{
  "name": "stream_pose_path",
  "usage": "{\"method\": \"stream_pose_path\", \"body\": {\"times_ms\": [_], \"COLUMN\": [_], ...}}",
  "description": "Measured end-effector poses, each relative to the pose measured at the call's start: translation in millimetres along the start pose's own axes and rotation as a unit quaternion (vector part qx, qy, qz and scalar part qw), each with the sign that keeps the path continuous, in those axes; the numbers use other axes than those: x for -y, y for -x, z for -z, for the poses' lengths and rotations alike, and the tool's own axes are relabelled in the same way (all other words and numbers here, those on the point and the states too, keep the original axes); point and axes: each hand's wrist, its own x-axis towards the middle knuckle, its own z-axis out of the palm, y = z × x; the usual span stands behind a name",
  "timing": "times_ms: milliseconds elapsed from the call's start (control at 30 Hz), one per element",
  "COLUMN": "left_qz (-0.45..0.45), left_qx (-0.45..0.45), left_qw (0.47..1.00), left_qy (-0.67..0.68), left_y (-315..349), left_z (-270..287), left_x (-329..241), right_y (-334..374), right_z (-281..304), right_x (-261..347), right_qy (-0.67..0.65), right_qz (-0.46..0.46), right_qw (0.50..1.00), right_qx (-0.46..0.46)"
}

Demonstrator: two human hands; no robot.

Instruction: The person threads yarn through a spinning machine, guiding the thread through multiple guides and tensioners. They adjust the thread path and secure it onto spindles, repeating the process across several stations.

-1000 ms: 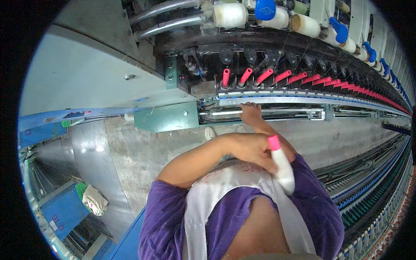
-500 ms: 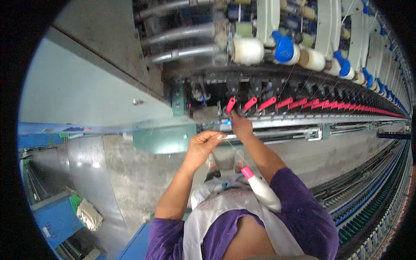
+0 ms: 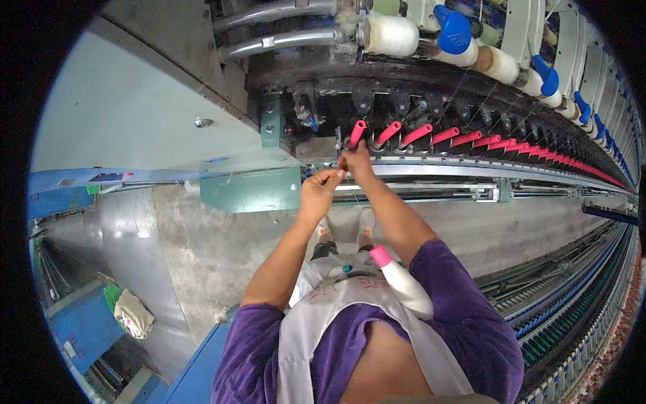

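My left hand [image 3: 319, 194] is closed in a pinch on a thin white thread, its thumb and forefinger just below the machine's front rail. Close beside it, my right hand [image 3: 358, 163] reaches to the foot of the first pink bobbin tube [image 3: 357, 134] at the row's left end. Its fingers are curled, and what they hold is hidden. More bare-looking pink tubes [image 3: 418, 135] lean in a line to the right. Against my apron [image 3: 336, 296] rests a bobbin wound with white yarn [image 3: 408, 289], its pink tip pointing up toward my hands.
White rollers [image 3: 391, 35] and blue levers [image 3: 453, 30] run above the tubes. A pale machine housing [image 3: 155, 101] stands at left, with a green plate [image 3: 250, 190] under it. Another machine with coloured bobbins [image 3: 572, 337] lines the right. A cloth bag [image 3: 133, 314] hangs at lower left.
Both hands have come closer together and shifted slightly left and away from my body. The view has tilted, so the machine sits higher in the picture. The left hand keeps its pinch.
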Motion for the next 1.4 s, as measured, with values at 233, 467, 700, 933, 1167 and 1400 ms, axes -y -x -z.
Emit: {"method": "stream_pose_path", "body": {"times_ms": [233, 467, 700, 933, 1167, 1400], "left_qz": [-0.012, -0.004, 0.023, -0.006, -0.022, 0.003], "left_qx": [-0.042, -0.015, -0.038, 0.027, -0.059, -0.04], "left_qw": [0.999, 0.997, 0.995, 0.992, 0.995, 0.999], "left_qy": [-0.02, -0.08, -0.088, -0.121, -0.081, -0.033], "left_y": [-11, -47, -45, -78, -69, -55], "left_z": [22, -1, 6, -13, -15, 12], "left_x": [20, 45, 65, 73, 96, 92], "right_y": [10, 34, 12, 38, 26, -17], "right_z": [27, 35, 1, 53, 16, -13], "right_x": [-4, -1, 2, 5, 3, 3], "right_qy": [0.684, 0.691, 0.725, 0.662, 0.568, 0.313], "right_qz": [0.19, 0.276, 0.222, 0.271, 0.132, 0.205], "right_qw": [0.69, 0.666, 0.651, 0.698, 0.807, 0.913], "right_qx": [-0.142, -0.054, -0.037, -0.031, -0.096, -0.165]}}
